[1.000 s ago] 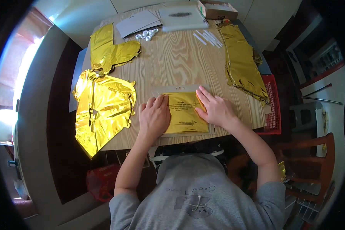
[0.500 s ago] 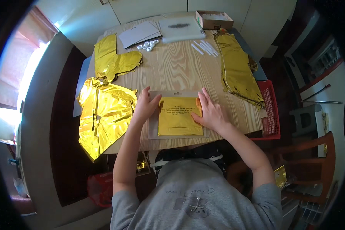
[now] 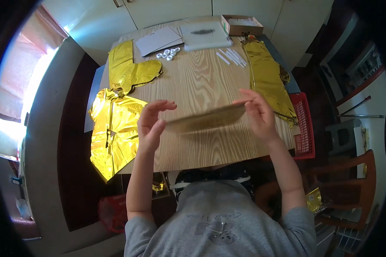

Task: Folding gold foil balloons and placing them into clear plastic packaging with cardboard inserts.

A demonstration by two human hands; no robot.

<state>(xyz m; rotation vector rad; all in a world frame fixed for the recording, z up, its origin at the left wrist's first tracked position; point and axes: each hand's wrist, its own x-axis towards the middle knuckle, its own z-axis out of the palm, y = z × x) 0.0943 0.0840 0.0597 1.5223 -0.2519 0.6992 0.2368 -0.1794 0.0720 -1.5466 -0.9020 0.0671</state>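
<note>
Between the fingers of both hands, a flat packet (image 3: 210, 118) is tilted and blurred above the table (image 3: 201, 155). The right hand (image 3: 263, 122) pinches its near end; whether the left hand (image 3: 149, 128) grips, I cannot tell. Gold foil (image 3: 118, 137) lies just left of the left fingers; white rings (image 3: 167, 52) sit farther beyond.
</note>
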